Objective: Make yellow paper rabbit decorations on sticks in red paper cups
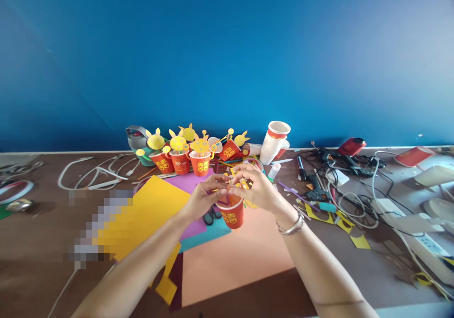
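Note:
My left hand (209, 195) and my right hand (253, 185) meet over the rim of a red paper cup (233, 218) with yellow lettering. Both are closed, fingertips pinched together around something small and orange-yellow, mostly hidden by the fingers. A thin stick end seems to show below the cup's base. Whether the cup rests on the paper or hangs above it, I cannot tell. Dark-handled scissors (212, 215) lie just left of the cup. Under it spreads a sheet of peach paper (234, 266).
Red cups with yellow paper animal figures (177, 143) stand at the back, beside a grey-green bottle (137, 138). A white cup stack (272, 143) rises right of them. Yellow paper (142, 219) lies left. Glue guns (317, 193), cables and a power strip (425, 242) crowd the right.

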Tool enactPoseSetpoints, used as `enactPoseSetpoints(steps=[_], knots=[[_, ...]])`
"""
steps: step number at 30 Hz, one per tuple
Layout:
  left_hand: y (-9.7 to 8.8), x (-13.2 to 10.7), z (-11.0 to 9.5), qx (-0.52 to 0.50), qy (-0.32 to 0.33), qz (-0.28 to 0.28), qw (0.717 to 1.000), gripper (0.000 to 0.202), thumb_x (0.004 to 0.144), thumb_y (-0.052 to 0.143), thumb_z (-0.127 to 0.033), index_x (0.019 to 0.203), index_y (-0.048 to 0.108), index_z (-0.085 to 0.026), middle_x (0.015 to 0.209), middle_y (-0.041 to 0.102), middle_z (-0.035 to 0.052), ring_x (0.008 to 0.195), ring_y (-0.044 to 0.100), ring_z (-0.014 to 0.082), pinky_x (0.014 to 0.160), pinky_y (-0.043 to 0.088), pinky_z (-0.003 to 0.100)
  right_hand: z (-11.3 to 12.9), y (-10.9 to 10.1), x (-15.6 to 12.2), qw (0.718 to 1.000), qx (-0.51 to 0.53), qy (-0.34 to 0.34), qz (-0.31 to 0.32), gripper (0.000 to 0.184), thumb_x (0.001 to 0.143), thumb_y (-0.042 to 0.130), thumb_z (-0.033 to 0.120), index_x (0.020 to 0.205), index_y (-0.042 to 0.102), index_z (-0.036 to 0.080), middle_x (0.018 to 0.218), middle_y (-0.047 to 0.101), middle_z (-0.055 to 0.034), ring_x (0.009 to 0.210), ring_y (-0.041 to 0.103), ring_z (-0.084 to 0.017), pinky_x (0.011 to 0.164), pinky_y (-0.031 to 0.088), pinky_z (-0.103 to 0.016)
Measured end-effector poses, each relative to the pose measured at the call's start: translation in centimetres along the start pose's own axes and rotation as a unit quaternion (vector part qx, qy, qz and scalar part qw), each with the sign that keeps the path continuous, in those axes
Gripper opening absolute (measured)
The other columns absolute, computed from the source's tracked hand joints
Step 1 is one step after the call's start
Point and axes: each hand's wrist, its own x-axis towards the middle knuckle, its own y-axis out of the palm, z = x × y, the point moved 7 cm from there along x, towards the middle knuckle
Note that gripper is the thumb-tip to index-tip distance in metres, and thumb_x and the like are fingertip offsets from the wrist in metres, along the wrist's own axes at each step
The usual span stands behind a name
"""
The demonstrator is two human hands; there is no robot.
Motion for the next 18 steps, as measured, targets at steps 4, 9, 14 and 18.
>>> enactPoseSetpoints(steps=[4,9,14,18], knots=[[1.2,-0.3,-1.0,-0.031,0.04,0.105,0.993,0.022,0.078,0.069,-0.042,0.077,0.077,-0.022,0.104,0.064,0.0098,0.103,0.059,0.0243,0.093,0.046,0.039,0.1,0.6,0.0,0.991,0.067,-0.013,0.114,0.025,0.068,0.079,0.042,0.071,0.067,0.021,0.119,0.058,-0.0053,0.114,0.053,-0.024,0.098,0.039,-0.04],[1.6,-0.5,-0.7,-0.062,0.026,0.126,0.99,0.024,0.077,0.07,-0.044,0.074,0.075,-0.021,0.096,0.064,0.0085,0.096,0.06,0.0229,0.089,0.047,0.038,0.5,0.9,-0.1,0.984,0.108,-0.017,0.142,0.028,0.067,0.079,0.044,0.068,0.066,0.02,0.115,0.06,-0.0049,0.111,0.055,-0.024,0.097,0.041,-0.04],[1.0,-0.2,-0.4,-0.051,0.016,0.067,0.996,0.027,0.077,0.07,-0.043,0.068,0.071,-0.017,0.096,0.062,0.0078,0.096,0.058,0.022,0.089,0.045,0.036,-0.1,1.2,-0.1,0.983,0.111,0.01,0.143,0.021,0.072,0.076,0.04,0.072,0.069,0.021,0.116,0.06,-0.0052,0.11,0.056,-0.023,0.096,0.042,-0.039],[1.6,-0.2,-0.5,-0.051,0.008,0.09,0.995,0.031,0.075,0.072,-0.043,0.062,0.068,-0.015,0.086,0.062,0.0067,0.086,0.059,0.0193,0.081,0.046,0.032,0.0,1.5,-0.3,0.98,0.111,0.004,0.164,0.022,0.07,0.077,0.041,0.069,0.069,0.021,0.117,0.059,-0.0056,0.113,0.054,-0.025,0.096,0.043,-0.04]])
